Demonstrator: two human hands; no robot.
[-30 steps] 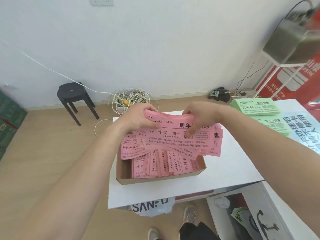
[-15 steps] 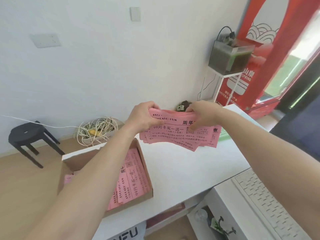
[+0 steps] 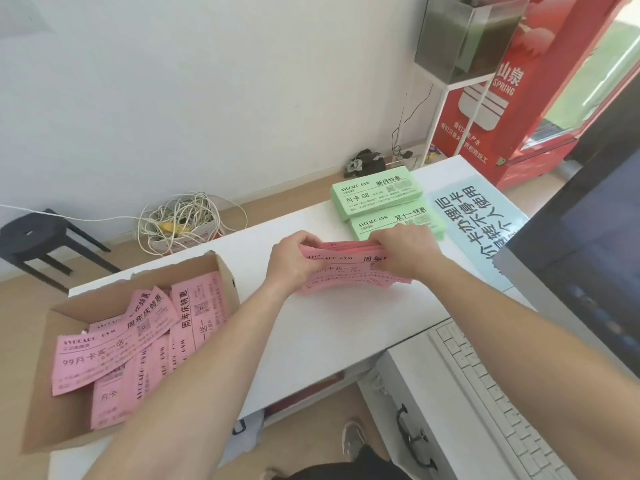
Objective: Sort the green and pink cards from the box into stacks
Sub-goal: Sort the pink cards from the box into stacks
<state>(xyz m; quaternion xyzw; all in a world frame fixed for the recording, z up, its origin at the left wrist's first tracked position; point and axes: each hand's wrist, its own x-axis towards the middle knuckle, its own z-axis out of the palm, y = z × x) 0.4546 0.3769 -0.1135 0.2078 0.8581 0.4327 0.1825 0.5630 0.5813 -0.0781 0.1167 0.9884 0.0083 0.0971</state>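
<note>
A bundle of pink cards (image 3: 349, 271) stands on its lower edge on the white table (image 3: 332, 327), right of the box. My left hand (image 3: 291, 263) grips its left end and my right hand (image 3: 407, 251) grips its right end. The cardboard box (image 3: 62, 424) sits at the table's left end with several loose pink cards (image 3: 114, 344) lying in it. Two stacks of green cards lie behind my hands: the far green stack (image 3: 375, 192) and the near green stack (image 3: 394, 220), the latter partly hidden by my right hand.
A light blue printed sheet (image 3: 481, 223) lies right of the green stacks. A white keyboard (image 3: 485, 393) and a dark monitor (image 3: 595, 271) are at the right. On the floor behind are a black stool (image 3: 38, 240) and a coil of white cable (image 3: 183, 220).
Both hands lifted the pink bundle out of the box and carried it right, then lowered it onto the table in front of the green stacks. The camera turned to follow.
</note>
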